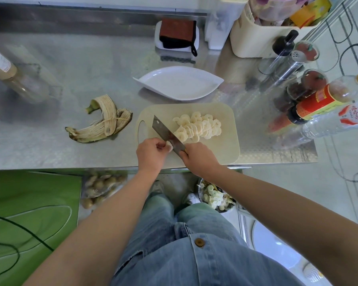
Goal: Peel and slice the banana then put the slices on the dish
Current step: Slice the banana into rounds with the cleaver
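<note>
Several pale banana slices [197, 127] lie in a heap on the cream cutting board [221, 145]. My left hand [151, 154] pinches a small banana stub [169, 145] at the board's near left corner. My right hand [198, 158] grips the handle of a knife [165, 132], whose blade rests against the stub and points away to the left. The white leaf-shaped dish [179, 83] stands just behind the board with nothing on it. The spent banana peel [102, 122] lies on the steel counter to the left.
Bottles, jars and shakers [310, 93] crowd the counter's right side. A folded cloth on a white tray [177, 35] sits at the back. A glass jar [10, 77] lies at the far left. A bin with scraps [215, 198] stands on the floor below.
</note>
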Action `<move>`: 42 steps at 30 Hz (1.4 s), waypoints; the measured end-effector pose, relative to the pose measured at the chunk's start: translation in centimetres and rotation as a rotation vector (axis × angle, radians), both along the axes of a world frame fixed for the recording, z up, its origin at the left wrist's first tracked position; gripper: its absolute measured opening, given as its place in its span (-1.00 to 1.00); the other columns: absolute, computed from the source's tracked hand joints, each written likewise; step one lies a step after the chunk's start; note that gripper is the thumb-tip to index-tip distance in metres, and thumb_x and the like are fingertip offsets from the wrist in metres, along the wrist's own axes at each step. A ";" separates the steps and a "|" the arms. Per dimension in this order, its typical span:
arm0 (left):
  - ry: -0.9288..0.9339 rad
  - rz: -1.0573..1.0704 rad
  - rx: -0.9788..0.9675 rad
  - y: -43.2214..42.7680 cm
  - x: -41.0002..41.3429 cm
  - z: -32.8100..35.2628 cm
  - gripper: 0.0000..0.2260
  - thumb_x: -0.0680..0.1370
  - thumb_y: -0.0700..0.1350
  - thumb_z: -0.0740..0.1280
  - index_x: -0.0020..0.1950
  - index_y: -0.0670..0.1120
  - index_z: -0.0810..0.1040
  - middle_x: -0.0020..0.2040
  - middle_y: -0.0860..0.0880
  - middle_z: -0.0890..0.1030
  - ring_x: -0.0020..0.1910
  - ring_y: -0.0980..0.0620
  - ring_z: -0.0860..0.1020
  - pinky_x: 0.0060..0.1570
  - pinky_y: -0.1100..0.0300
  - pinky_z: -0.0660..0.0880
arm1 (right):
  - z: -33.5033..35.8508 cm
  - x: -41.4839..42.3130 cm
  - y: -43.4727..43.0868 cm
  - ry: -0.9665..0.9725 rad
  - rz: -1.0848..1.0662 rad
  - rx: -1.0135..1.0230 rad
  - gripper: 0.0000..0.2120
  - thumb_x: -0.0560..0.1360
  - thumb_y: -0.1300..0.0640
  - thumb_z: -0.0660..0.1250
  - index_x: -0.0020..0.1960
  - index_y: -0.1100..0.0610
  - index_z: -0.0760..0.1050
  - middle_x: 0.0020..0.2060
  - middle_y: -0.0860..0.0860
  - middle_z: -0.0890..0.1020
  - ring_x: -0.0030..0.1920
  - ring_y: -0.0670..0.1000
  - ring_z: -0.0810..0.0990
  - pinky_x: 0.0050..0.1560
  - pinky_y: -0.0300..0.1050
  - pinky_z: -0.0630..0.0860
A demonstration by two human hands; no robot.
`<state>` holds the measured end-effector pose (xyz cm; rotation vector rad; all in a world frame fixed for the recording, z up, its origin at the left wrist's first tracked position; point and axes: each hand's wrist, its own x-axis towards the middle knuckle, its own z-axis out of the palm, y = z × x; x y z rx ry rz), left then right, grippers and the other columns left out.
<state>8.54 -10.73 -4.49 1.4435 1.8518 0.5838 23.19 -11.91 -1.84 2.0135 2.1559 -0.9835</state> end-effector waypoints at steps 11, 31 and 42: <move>-0.002 -0.004 0.018 -0.1 0.0 0.1 -0.84 0.43 -0.09 0.49 -0.07 -0.15 0.69 -0.15 -0.07 0.70 -0.25 0.08 0.55 -0.13 0.21 0.47 | 1.2 0.9 0.6 0.053 0.011 0.113 -0.71 0.59 0.06 0.16 -0.26 0.17 0.33 -0.36 0.10 0.45 -0.32 0.13 0.41 -0.32 -0.06 0.30; -0.018 0.016 0.005 0.0 -0.1 -0.2 -0.87 0.41 -0.11 0.50 -0.10 -0.12 0.70 -0.20 -0.05 0.69 -0.24 0.00 0.62 -0.13 0.15 0.51 | 0.5 0.1 0.1 0.064 -0.017 0.039 -0.61 0.59 0.09 0.15 -0.39 0.07 0.17 -0.48 -0.02 0.28 -0.37 0.10 0.35 -0.40 -0.11 0.18; -0.013 0.030 0.035 0.1 0.3 -0.2 -0.85 0.42 -0.10 0.50 -0.06 -0.14 0.69 -0.15 -0.05 0.70 -0.24 0.08 0.60 -0.09 0.18 0.53 | 1.2 1.1 0.6 0.087 0.012 0.121 -0.70 0.59 0.04 0.16 -0.27 0.16 0.31 -0.41 0.07 0.42 -0.36 0.12 0.39 -0.34 -0.07 0.27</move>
